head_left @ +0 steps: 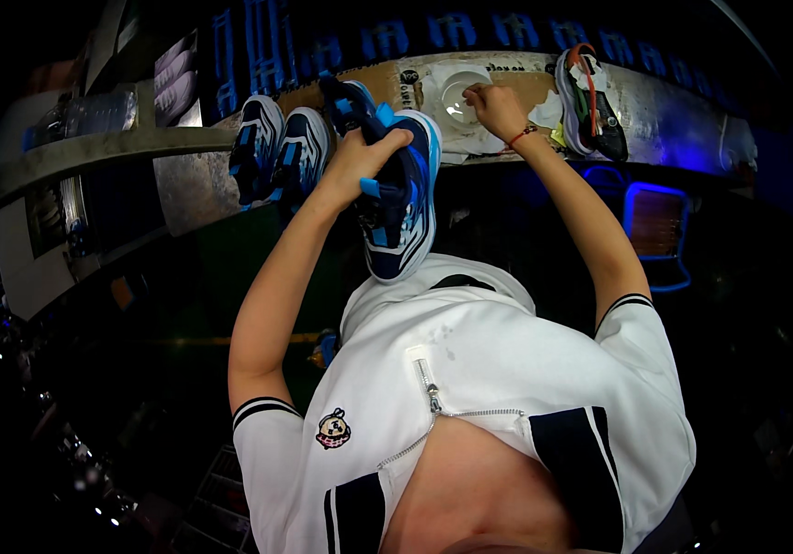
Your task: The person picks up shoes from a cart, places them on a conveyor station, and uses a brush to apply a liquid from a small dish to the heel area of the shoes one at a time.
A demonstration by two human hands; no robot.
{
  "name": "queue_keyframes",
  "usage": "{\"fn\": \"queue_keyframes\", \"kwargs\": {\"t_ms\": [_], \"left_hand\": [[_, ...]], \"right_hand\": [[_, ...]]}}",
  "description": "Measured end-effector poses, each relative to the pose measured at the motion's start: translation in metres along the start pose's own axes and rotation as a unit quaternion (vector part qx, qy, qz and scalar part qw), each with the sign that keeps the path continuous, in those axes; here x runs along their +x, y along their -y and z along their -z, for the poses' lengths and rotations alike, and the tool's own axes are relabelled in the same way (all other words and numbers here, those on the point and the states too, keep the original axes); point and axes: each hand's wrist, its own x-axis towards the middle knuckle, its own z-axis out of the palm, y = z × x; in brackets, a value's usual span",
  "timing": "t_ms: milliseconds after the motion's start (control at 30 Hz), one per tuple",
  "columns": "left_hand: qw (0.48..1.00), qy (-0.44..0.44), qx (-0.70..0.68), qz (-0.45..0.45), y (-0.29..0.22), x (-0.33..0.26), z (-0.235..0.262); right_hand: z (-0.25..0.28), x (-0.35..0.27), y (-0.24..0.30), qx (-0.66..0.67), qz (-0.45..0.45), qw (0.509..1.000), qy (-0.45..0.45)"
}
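Observation:
My left hand (360, 166) is wrapped round the collar of a navy and light-blue sneaker (405, 226), holding it toe-down in front of my body. At the bench, my right hand (500, 108) reaches over a small round whitish bowl (453, 96). Its fingers are pinched together at the bowl's edge, and whatever they may hold is too small to make out. White paper (476, 145) lies under the bowl. Just beyond the left hand stands another blue sneaker (344, 97), partly hidden.
Two similar navy sneakers (300, 152) stand side by side at the left of the bench (678, 125). A black, red and green shoe (592, 103) rests to the right. Blue frames (452, 32) line the back. A blue-framed stool (657, 222) stands below right.

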Motion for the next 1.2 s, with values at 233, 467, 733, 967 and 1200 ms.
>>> {"fn": "queue_keyframes", "kwargs": {"t_ms": [233,467,733,967,1200], "left_hand": [[1.0,0.004,0.006,-0.003,-0.002,-0.004,0.0],[1.0,0.015,0.007,-0.02,-0.01,-0.004,-0.006],[0.999,0.016,0.027,-0.011,-0.017,-0.009,-0.007],[0.999,0.015,0.03,-0.023,-0.013,-0.006,-0.008],[0.999,0.017,0.028,-0.024,-0.011,-0.007,-0.007]], "right_hand": [[0.082,-0.028,0.056,0.265,0.038,0.958,-0.107],[0.113,-0.052,0.114,0.28,0.149,0.947,-0.055],[0.111,-0.052,0.117,0.206,0.189,0.959,-0.052],[0.11,-0.049,0.117,0.147,0.272,0.947,-0.087],[0.119,-0.058,0.119,0.092,0.268,0.959,-0.031]]}}
